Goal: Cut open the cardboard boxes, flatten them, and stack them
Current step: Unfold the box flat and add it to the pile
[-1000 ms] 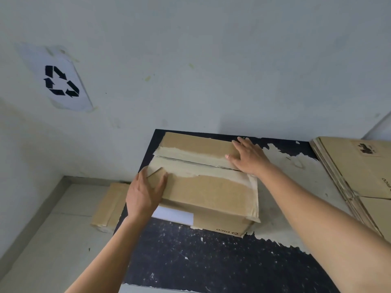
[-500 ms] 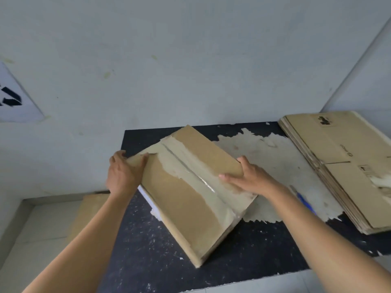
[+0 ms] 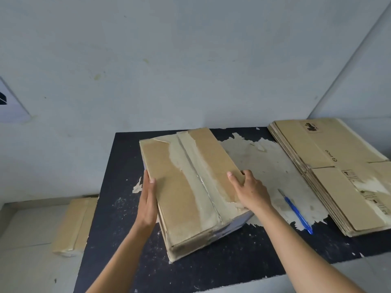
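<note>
**On the black table [image 3: 118, 208]: both hands at the taped box [image 3: 186, 187]**

I see the box lying flat mid-table, tape seam running away from me. My left hand [image 3: 149, 199] presses flat against its left side, fingers straight. My right hand [image 3: 251, 191] clasps the right edge, thumb on top. A blue-handled tool [image 3: 296, 212] lies between the box and the stack of flattened boxes [image 3: 338, 166].

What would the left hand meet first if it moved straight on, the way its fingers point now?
Probably the wall. The left hand lies flat along the left side of the cardboard box, pointing away from the person. Ahead of it is only bare black table, though depth is unclear.
</note>
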